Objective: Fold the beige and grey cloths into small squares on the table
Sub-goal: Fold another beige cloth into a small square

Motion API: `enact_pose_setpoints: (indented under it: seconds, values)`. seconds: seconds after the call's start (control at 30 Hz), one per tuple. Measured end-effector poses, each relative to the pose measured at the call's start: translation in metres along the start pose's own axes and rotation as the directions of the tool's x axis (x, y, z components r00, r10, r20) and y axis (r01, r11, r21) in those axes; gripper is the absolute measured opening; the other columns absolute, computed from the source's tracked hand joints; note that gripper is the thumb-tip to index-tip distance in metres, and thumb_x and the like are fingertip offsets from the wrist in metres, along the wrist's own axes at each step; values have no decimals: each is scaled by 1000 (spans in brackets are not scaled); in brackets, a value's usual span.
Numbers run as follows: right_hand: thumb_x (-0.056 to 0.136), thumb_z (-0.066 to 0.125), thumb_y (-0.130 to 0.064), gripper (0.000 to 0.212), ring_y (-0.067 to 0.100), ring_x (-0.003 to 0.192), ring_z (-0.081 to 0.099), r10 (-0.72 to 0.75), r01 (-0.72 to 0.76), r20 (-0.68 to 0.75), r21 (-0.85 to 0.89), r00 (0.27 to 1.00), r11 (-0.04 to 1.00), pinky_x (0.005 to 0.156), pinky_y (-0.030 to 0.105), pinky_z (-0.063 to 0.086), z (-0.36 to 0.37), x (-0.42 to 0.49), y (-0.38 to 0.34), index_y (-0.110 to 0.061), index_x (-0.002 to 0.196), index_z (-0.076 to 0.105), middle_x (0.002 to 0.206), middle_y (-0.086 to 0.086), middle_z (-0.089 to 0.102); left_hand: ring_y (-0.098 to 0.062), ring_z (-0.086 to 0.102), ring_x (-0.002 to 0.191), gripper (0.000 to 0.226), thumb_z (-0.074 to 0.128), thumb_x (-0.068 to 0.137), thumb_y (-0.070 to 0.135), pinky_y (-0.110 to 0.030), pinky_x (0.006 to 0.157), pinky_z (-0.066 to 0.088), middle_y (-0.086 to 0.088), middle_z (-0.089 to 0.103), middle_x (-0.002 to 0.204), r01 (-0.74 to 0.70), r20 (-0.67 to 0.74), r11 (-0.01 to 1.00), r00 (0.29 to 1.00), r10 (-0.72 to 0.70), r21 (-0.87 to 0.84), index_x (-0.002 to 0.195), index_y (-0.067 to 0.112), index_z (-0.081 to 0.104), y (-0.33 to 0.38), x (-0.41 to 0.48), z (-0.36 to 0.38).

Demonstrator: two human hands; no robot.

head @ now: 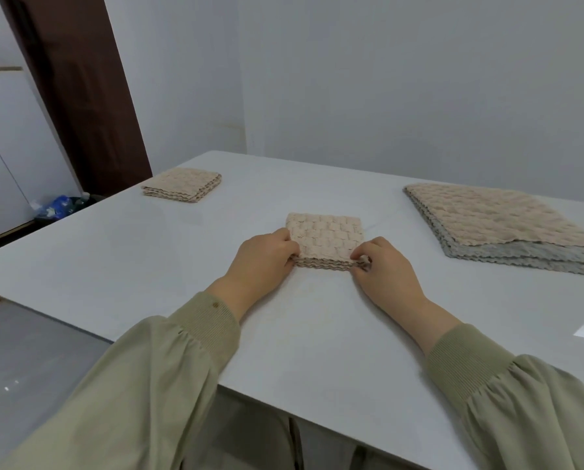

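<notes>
Beige waffle-textured cloth [324,237], folded square, layered wavy edges; left hand [263,262] and right hand [385,269] pinch its near corners.

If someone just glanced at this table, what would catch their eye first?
The left hand and right hand pinch the near corners of a folded beige cloth in the middle of the table. A finished beige square lies far left, and a large flat stack, beige over grey, sits on the right.
</notes>
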State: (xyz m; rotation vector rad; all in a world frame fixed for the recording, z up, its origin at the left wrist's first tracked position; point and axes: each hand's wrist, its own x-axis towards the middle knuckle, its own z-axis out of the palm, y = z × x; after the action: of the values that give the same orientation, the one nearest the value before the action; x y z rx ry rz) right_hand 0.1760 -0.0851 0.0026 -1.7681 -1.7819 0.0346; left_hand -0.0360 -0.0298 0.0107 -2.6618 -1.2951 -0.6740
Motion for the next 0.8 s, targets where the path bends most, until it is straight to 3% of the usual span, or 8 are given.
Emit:
enact_pose_setpoints:
  seconds: [0.17,0.47,0.8]
  values:
    - [87,59,-17,16,23,93,57,-60,60,-7,-96,998,994,75,33,47,16,35,4,-10,101,63,106,4,57,-30,59,83,23,48,91,11,-38,69,49,-6,58,103,37,54,999,998,-38,30,102,13,68,-24,42,13]
    - [87,55,-15,16,25,95,54,12,-22,-88,-113,996,993,71,32,44,54,126,24,-9,99,64,102,6,58,-24,59,94,26,51,90,7,-34,77,47,-3,60,107,228,-53,965,970,-237,-130,106,16,69,-66,129,63]
    - [88,54,-18,17,23,97,54,21,-32,-90,-125,996,992,73,31,44,88,215,47,-11,102,63,103,3,57,-23,57,96,28,52,88,4,-28,76,42,-2,61,106,286,-71,941,951,-302,-183,105,17,70,-117,213,104]
